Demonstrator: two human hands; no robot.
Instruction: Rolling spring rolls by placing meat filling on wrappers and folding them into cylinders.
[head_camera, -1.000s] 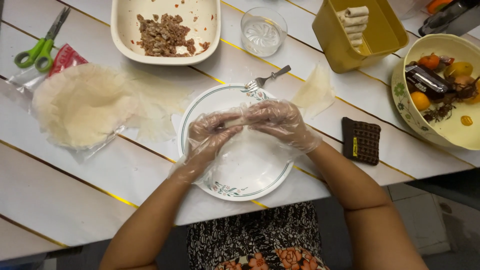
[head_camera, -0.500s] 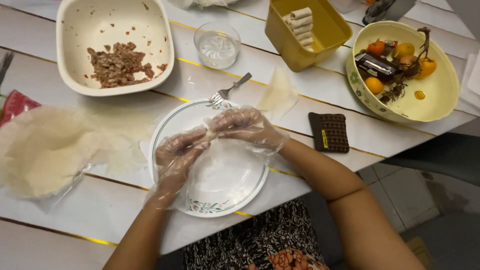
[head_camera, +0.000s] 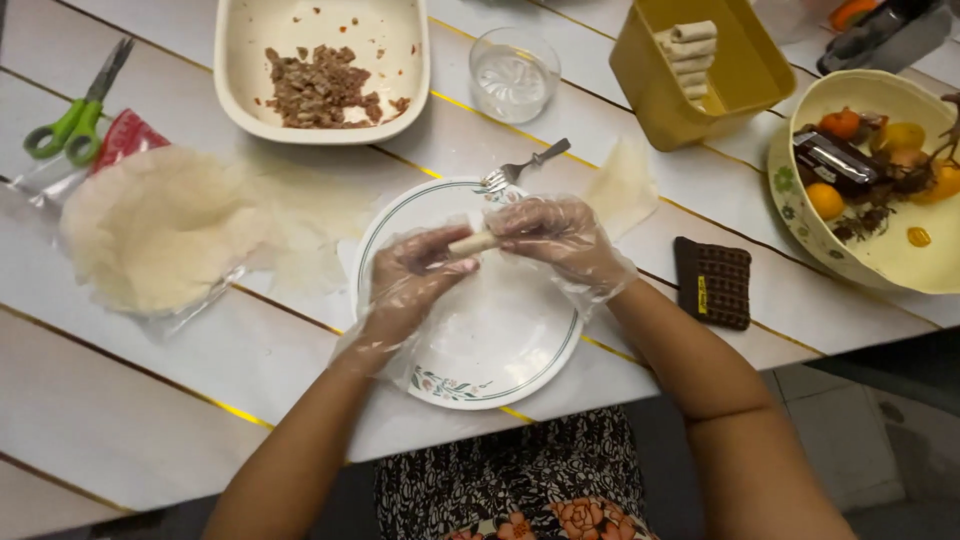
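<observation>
White slatted table (head_camera: 150, 400); over plate (head_camera: 500, 370), left hand (head_camera: 410, 280) and right hand (head_camera: 555, 235), gloved, fingers pinching roll (head_camera: 472, 243); fork (head_camera: 525, 166) at twelve, wrappers (head_camera: 160, 240) at nine.

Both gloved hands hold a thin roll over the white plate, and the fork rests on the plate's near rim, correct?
Not quite: the fork rests on the far rim of the white plate, as the head view shows. The left hand and right hand do hold the roll over it.

Clear plastic wrapper bag (head_camera: 150, 310) with red end, far left on table (head_camera: 200, 400)
</observation>
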